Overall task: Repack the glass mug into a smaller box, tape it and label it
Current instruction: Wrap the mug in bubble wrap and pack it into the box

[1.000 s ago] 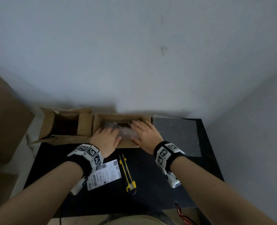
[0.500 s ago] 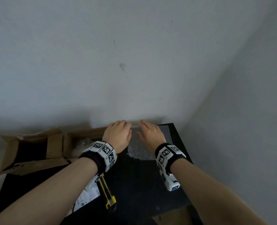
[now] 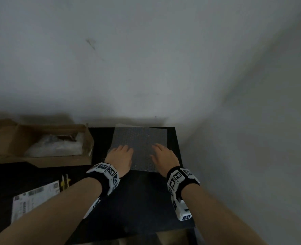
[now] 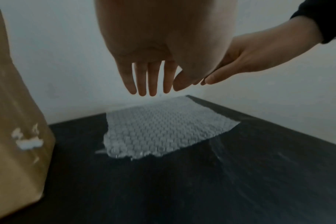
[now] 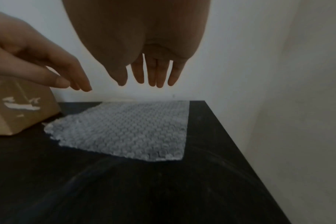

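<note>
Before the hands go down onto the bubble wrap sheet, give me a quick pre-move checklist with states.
1. Clear bubble wrap sheet lies flat on the black table: ok.
2. Left hand holds nothing, fingers straight, above the sheet: ok.
3. Right hand holds nothing, above the sheet: ok.
4. Sheet's top free of other things: ok.
5. Open brown cardboard box sits apart from the sheet: ok.
6. Glass mug inside the box's plastic wrapping: cannot tell.

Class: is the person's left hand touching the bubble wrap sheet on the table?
Apart. The left wrist view shows the left hand hovering, fingers straight, with wall visible between fingertips and bubble wrap sheet.
</note>
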